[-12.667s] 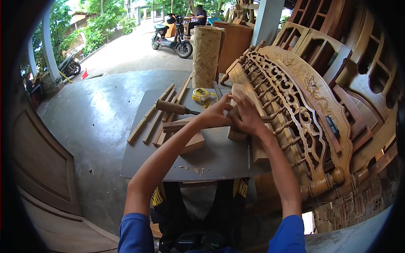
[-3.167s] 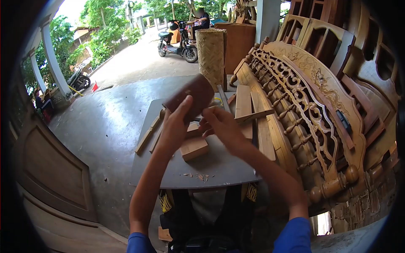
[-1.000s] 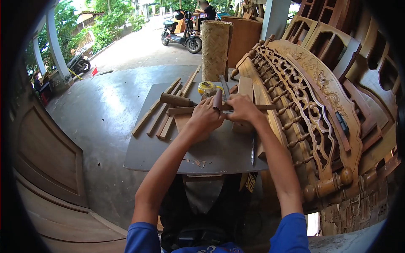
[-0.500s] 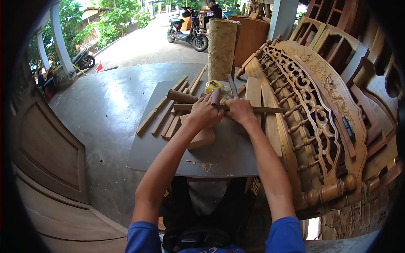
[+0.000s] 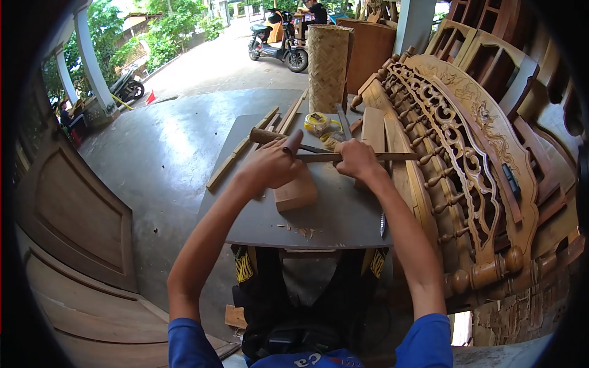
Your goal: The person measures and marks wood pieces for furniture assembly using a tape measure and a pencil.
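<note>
My left hand [image 5: 270, 167] is closed around a short dark brown wooden handle [image 5: 294, 141] that sticks up from the fist; what it belongs to is hidden. My right hand [image 5: 357, 159] grips a narrow wooden strip [image 5: 392, 156], which lies crosswise above the table with its left end close to my left hand. Just beyond my left hand lies a round wooden handle [image 5: 265, 135], with a dark metal shaft running right from it. Below the strip, a thick wood block [image 5: 296, 195] rests on the grey table [image 5: 343, 221].
A yellow tape measure [image 5: 316, 122] and long wood strips [image 5: 242, 150] lie on the table, with shavings [image 5: 300, 230] and a pen [image 5: 383, 225] near its front. Carved wooden panels [image 5: 454, 141] lean at right. A woven bamboo roll [image 5: 328, 67] stands behind; a motorbike [image 5: 279, 43] is farther back.
My left hand has moved left and toward me with the brown handle, off the strip. My right hand still grips the strip, whose left end is now farther right.
</note>
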`<state>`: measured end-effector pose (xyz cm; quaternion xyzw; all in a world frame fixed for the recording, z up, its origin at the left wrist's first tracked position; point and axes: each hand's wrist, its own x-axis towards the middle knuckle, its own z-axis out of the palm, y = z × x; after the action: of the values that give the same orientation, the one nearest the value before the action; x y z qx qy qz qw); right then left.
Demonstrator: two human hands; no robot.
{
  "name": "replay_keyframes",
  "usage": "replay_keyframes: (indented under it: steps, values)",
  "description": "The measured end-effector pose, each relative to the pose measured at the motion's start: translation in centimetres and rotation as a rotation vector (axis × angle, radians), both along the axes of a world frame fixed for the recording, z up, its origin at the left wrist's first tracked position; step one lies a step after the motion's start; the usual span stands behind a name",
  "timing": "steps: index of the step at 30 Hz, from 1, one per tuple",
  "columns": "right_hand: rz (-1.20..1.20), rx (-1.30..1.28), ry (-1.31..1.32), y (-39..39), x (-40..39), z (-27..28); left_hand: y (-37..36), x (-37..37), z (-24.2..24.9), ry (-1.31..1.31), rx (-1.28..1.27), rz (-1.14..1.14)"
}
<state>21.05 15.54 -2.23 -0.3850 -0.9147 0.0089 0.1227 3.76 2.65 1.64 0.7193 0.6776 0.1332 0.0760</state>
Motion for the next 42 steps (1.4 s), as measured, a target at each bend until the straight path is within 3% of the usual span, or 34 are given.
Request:
replay_keyframes:
  steps: [2,3,7,13,17,26,31,35,39,42]
  values:
    - [0.013,-0.069,-0.025,-1.3,0.2,0.5,-0.4,-0.3,0.3,-0.062,-0.107,-0.01]
    - [0.021,-0.063,-0.074,-2.0,0.2,1.3,-0.9,-0.1,-0.4,-0.101,-0.045,-0.045]
    - [0.034,0.009,-0.102,-2.4,-0.9,0.5,-2.8,2.4,-4.4,0.211,0.408,-0.033]
    - [0.128,-0.029,-0.107,-1.9,-1.0,0.8,-1.6,0.0,-4.5,0.206,0.365,-0.101]
    - [0.112,0.03,-0.114,-0.6,-1.7,-0.2,-1.4,0.7,-1.4,0.198,0.181,-0.03]
    - [0.006,-0.064,0.029,-1.1,-2.5,0.2,1.7,3.2,-6.2,0.208,0.498,-0.043]
    - [0.109,0.081,-0.027,-1.0,-2.0,-0.1,2.1,0.9,-1.6,0.041,0.018,0.219]
    - [-0.015,-0.003,-0.069,-1.4,-2.6,0.5,-0.3,3.8,-4.5,0.076,0.334,0.075]
    - [-0.005,0.003,-0.077,-1.2,-2.6,0.9,1.5,2.6,-3.3,0.091,0.203,0.127]
    - [-0.025,-0.05,-0.024,-1.6,-2.7,1.2,0.3,5.0,-4.9,-0.006,0.357,0.124]
